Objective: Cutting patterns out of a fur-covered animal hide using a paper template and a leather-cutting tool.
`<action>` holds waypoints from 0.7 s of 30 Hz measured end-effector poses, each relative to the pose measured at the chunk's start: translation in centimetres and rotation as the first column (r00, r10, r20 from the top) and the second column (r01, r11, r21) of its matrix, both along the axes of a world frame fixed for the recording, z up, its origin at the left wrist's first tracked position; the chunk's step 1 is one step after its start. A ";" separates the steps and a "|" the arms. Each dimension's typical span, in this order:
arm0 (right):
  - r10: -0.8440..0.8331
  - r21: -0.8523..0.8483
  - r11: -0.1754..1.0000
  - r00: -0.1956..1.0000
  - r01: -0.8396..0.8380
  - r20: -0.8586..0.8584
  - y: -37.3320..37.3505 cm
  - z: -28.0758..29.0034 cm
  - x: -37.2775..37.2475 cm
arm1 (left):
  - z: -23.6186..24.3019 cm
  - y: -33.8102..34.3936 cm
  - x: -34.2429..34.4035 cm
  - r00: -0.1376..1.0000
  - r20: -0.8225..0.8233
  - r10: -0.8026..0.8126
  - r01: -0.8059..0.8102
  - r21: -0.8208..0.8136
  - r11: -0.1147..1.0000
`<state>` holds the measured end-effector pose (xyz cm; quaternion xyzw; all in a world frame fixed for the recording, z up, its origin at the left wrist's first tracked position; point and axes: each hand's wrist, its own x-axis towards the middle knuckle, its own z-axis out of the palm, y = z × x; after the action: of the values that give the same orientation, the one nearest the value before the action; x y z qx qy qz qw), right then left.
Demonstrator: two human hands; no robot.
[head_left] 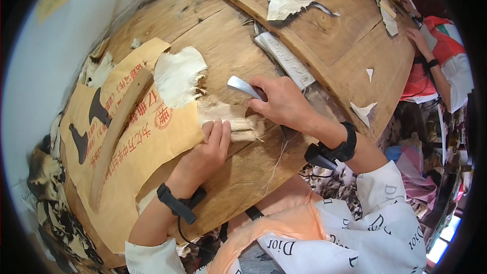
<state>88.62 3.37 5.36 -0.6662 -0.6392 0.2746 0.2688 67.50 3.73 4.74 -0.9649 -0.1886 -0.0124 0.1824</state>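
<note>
My right hand (284,102) is closed round a flat metal blade with a dark grip (242,86), its broad bright end pointing left above the wooden table. Just below that blade, a pale strip of hide (236,117) with ragged edges lies on the tabletop. Stretched out flat, the fingers of my left hand (209,144) rest on the near part of the strip, holding no tool. A larger off-white hide piece (180,75) with a torn dark edge lies beyond it, partly over a brown paper sheet (172,144). A thin pale thread (276,165) trails by the table's front edge.
On the paper lie a curved wooden stick (117,137) and black cut shapes (78,143). A long wooden ledge (284,33) crosses the table (213,25), with a whitish block (286,61) beside it. Hide scraps (363,112) lie beyond. Another person's hand (418,43) rests at the right.
</note>
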 end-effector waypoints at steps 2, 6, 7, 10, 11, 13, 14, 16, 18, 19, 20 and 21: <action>0.004 0.024 1.000 1.000 -0.004 0.000 0.0 -0.1 0.3 | -0.7 -0.1 -0.2 0.999 0.043 -0.005 0.007 -0.043 0.999; 0.091 -0.042 0.995 0.993 -0.088 0.073 0.8 -0.4 -1.1 | -1.1 -0.3 -0.9 0.995 0.096 -0.010 0.020 -0.098 0.995; 0.130 -0.047 0.991 0.986 -0.126 0.104 0.9 -0.7 -1.5 | -1.0 -0.2 -0.9 0.995 0.096 -0.015 0.024 -0.097 0.995; 0.155 -0.052 0.987 0.980 -0.149 0.128 1.1 -1.4 -2.4 | -0.9 -0.3 -0.9 0.982 0.189 -0.008 0.036 -0.147 0.989; 0.152 -0.044 0.988 0.979 -0.147 0.137 1.2 -1.6 -2.6 | -0.9 -0.4 -1.0 0.965 0.261 -0.003 0.056 -0.193 0.980; 0.155 -0.039 0.988 0.973 -0.151 0.170 1.2 -1.8 -3.0 | -1.0 -0.6 -1.1 0.943 0.332 0.009 0.076 -0.241 0.968; 0.157 -0.034 0.988 0.966 -0.153 0.204 1.3 -1.9 -3.2 | -0.9 -0.7 -1.2 0.933 0.359 0.020 0.082 -0.265 0.961; 0.142 -0.011 0.990 0.963 -0.143 0.228 1.4 -2.4 -3.3 | -0.9 -0.7 -1.3 0.922 0.387 0.033 0.090 -0.294 0.952; 0.124 0.011 0.991 0.960 -0.131 0.253 1.5 -2.4 -3.3 | -1.0 -0.8 -1.6 0.918 0.393 0.043 0.097 -0.329 0.939; 0.121 0.002 0.992 0.961 -0.125 0.250 1.6 -2.2 -3.4 | -1.0 -0.8 -1.5 0.917 0.396 0.042 0.100 -0.333 0.938; 0.117 -0.005 0.993 0.962 -0.120 0.247 1.7 -2.1 -3.4 | -1.1 -0.8 -1.4 0.915 0.401 0.038 0.094 -0.304 0.948; 0.116 -0.007 0.993 0.961 -0.118 0.250 1.6 -1.9 -3.4 | -1.0 -0.9 -1.3 0.913 0.407 0.033 0.087 -0.273 0.958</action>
<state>85.24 5.00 3.47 -0.6554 -0.7073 0.2016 0.1720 66.21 2.80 3.73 -0.9598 -0.2085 -0.1881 -0.0021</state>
